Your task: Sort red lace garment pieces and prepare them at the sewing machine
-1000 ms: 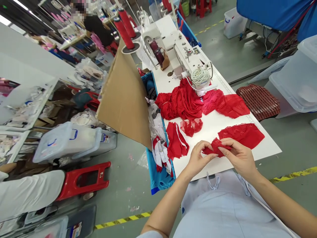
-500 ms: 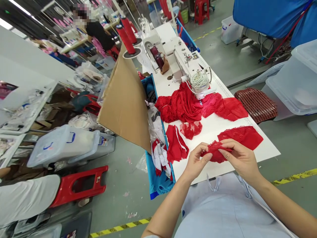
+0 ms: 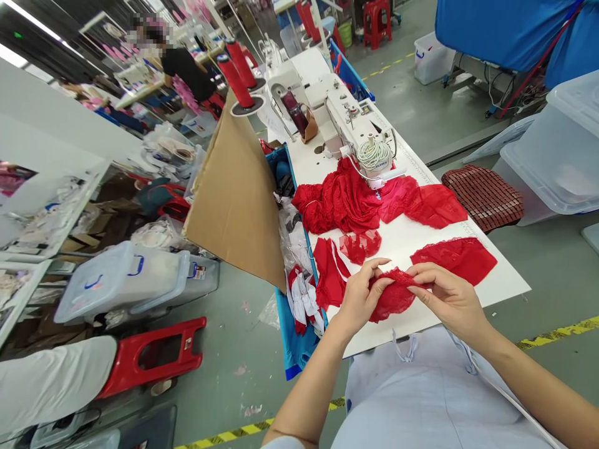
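I see left hand (image 3: 356,304) and right hand (image 3: 453,300) pinching the red lace piece (image 3: 394,298) over the worktop's (image 3: 508,284) six o'clock side — apparently edge handling, the next move needing an even grip.

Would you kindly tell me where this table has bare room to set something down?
The tabletop is bare at its near right corner, beside the lace-edged red panel, and between that panel and the sheer red fabric. The left side, beyond the left hand, is crowded: red lace pile, sheer scrap, white-edged red piece.
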The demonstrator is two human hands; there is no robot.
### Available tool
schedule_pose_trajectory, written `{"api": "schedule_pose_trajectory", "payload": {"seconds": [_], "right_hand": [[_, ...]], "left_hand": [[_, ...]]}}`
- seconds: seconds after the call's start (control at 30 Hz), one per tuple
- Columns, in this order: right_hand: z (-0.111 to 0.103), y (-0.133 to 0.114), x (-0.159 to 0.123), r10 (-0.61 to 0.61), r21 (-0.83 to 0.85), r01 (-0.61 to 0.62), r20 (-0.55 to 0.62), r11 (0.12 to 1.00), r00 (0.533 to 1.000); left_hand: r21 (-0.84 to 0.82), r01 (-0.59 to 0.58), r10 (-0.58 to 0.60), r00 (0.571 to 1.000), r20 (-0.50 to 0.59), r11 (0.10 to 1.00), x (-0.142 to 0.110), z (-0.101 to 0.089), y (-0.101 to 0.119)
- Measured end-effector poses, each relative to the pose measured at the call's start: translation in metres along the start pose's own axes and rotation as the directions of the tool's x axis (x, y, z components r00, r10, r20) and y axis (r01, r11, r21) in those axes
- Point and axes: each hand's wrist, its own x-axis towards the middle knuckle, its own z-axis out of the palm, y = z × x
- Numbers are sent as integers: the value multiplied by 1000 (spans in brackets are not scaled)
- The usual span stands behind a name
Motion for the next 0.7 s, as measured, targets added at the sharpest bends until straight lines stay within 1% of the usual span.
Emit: {"api": "schedule_pose_trajectory", "payload": {"seconds": [0.07,0.13,0.23,0.3,0.33,0.37,0.43,0.57,0.63,0.7], "right_hand": [[2,1,0,9,8,-9,-5,1000,1000],[4,2,1,30,16,-30,-22,999,999],[7,2,3,125,49,-124,-37,991,991],[7,2,4,219,85,-217,-15,972,976],[6,3,5,258,100,-257,8,961,966],[5,4,6,286,112,-289,37,951,957],[2,6,9,320,132,-334,118,933,940],[-4,7,18,382,202,-446,287,872,878],[-7,5,22,420,213,-492,310,844,853],[-9,4,26,465,198,-533,304,823,831]], "left_hand": [[9,35,-35,998,51,999,2,-1,4],[-4,53,-52,996,69,999,4,1,8],[-48,91,-91,996,10,995,6,4,9],[-117,122,-126,991,-34,986,9,4,5],[-161,139,-146,989,-32,977,11,3,2],[-206,161,-167,986,-10,965,13,1,-2],[-284,225,-215,974,67,932,18,-4,-9],[-366,374,-308,924,229,852,26,-13,-21],[-378,420,-334,902,275,825,28,-15,-23],[-390,449,-348,887,303,804,29,-16,-23]]}}
